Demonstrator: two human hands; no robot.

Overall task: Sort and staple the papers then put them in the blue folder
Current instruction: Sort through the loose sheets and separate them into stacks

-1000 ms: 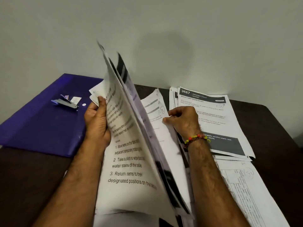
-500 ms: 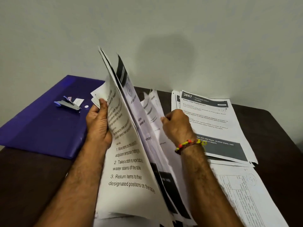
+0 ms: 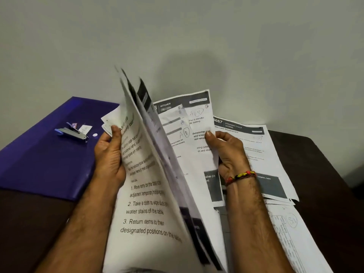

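We're mid-sort, leafing through the stack (image 3: 149, 203). Left hand (image 3: 110, 154) grips the stack's left edge, thumb on the front sheet, fingers behind. It holds the sheets upright and fanned so each header can be read without laying anything down. Right hand (image 3: 226, 152) pinches the right edge of a "KITCHEN" sheet (image 3: 197, 123), peeled open to the right; that looks like how we check the header and the circled pen mark before deciding its pile.

Sorted pile (image 3: 262, 150) lies flat on the surface (image 3: 325, 174) just right of the right hand, "DRESSING TABLE" sheet on top. It sits within easy reach for dropping matches. More sheets (image 3: 291, 233) lie nearer us, partly under that pile.

Folder (image 3: 45, 158) lies flat to the left, closed as far as we can tell, far edge against the wall (image 3: 177, 36). Stapler (image 3: 72, 133) is parked on top of it beside a small white slip (image 3: 85, 128), clear of the papers. Both are untouched, so stapling and filing are not yet started.

Risk: loose fanned sheets could slip from the left grip.
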